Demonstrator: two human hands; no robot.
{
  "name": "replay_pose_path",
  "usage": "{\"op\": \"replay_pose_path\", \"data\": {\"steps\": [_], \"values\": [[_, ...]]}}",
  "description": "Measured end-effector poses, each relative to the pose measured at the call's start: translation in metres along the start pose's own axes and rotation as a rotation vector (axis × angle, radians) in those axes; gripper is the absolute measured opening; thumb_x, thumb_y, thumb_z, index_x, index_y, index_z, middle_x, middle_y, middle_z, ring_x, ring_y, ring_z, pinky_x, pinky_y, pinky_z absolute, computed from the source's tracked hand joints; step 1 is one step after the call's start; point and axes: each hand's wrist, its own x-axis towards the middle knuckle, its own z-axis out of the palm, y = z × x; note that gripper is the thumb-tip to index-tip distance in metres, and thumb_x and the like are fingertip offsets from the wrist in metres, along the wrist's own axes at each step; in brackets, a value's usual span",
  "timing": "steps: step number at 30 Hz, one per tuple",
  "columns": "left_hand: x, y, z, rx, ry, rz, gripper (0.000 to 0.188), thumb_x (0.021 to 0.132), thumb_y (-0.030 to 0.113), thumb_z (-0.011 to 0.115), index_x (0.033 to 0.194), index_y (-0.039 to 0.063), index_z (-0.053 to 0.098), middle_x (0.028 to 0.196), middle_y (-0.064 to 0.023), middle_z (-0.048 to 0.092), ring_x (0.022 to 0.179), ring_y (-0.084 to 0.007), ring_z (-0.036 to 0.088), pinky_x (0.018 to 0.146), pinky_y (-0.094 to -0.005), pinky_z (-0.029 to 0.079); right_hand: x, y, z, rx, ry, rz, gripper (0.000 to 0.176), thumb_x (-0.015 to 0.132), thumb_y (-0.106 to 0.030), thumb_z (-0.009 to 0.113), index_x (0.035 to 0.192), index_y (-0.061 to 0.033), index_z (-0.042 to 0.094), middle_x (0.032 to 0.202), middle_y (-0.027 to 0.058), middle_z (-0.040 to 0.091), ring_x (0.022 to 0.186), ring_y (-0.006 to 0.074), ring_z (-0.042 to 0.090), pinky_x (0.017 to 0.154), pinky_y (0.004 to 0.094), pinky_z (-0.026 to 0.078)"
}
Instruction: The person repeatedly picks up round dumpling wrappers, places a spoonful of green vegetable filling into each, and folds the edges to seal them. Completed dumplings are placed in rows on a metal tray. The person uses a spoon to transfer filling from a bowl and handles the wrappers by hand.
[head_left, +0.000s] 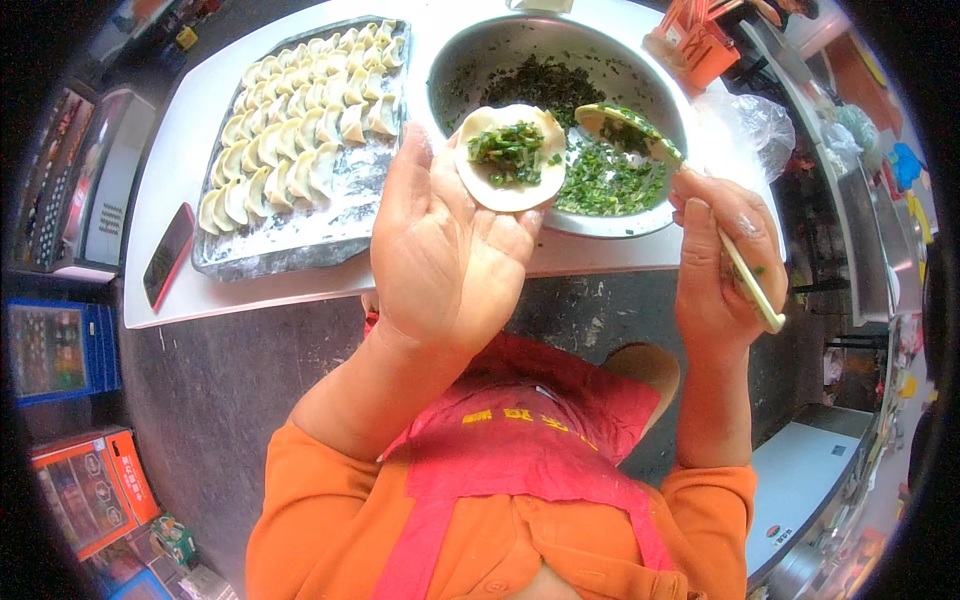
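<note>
On the fingers of my left hand (457, 240), palm up, lies a round dough wrapper (510, 196) with a mound of chopped green filling (511, 154) in its middle. My right hand (724, 255) grips the handle of a pale green spoon (622, 120), whose bowl carries bits of greens. Both are raised near the front of a large steel bowl (551, 24), which holds more chopped greens and a darker part of filling at the back. Left of the bowl, a floured tray (352, 202) carries rows of folded dumplings (289, 135).
All of this is on a white table (172, 180). A smartphone (169, 255) lies at its left edge. An orange container with chopsticks (701, 56) and a clear plastic bag (757, 131) are at the right. Part of another person shows at the top right.
</note>
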Motion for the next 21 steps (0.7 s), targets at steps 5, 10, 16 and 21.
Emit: {"op": "replay_pose_path", "data": {"steps": [5, 10, 16, 21], "values": [[-0.003, 0.002, -0.003, 0.002, 0.006, -0.055, 0.062, 0.106, 0.048, 0.027, 0.144, 0.0, 0.038, 0.14, -0.0144, 0.051, 0.132, -0.0275, 0.047, 0.112, -0.0418, 0.034, -0.004, -0.008, -0.003, 0.265, 0.038, 0.156, 0.018, 0.085, 0.008, 0.069, 0.102, 0.0016, 0.07, 0.093, 0.0147, 0.072, 0.083, 0.0235, 0.069, 0.074, 0.0306, 0.054], [-0.007, -0.001, -0.001, -0.019, 0.031, -0.047, 0.069, 0.104, 0.05, 0.031, 0.144, -0.006, 0.035, 0.146, -0.0226, 0.046, 0.136, -0.0364, 0.043, 0.116, -0.047, 0.032, 0.008, 0.014, 0.013, -0.069, 0.031, -0.115, 0.018, 0.086, 0.006, 0.069, 0.103, 0.0003, 0.071, 0.093, 0.0145, 0.072, 0.081, 0.0217, 0.069, 0.071, 0.0295, 0.054], [-0.015, 0.001, 0.001, -0.009, 0.031, -0.076, 0.068, 0.105, 0.048, 0.031, 0.144, -0.008, 0.035, 0.145, -0.0244, 0.046, 0.136, -0.0369, 0.043, 0.116, -0.0497, 0.032, 0.003, 0.035, 0.016, -0.199, -0.249, 0.093, 0.015, 0.088, -0.017, 0.071, 0.097, -0.005, 0.072, 0.089, 0.0124, 0.07, 0.083, 0.0313, 0.067, 0.074, 0.0391, 0.053], [-0.037, 0.006, -0.003, 0.047, -0.005, -0.153, 0.067, 0.106, 0.047, 0.031, 0.144, -0.008, 0.034, 0.144, -0.0244, 0.046, 0.134, -0.0363, 0.046, 0.115, -0.0498, 0.035, 0.004, 0.033, 0.015, -0.249, -0.523, 0.035, 0.034, 0.09, -0.038, 0.067, 0.095, -0.0048, 0.073, 0.09, 0.0134, 0.07, 0.092, 0.0326, 0.066, 0.08, 0.0416, 0.052]]}}
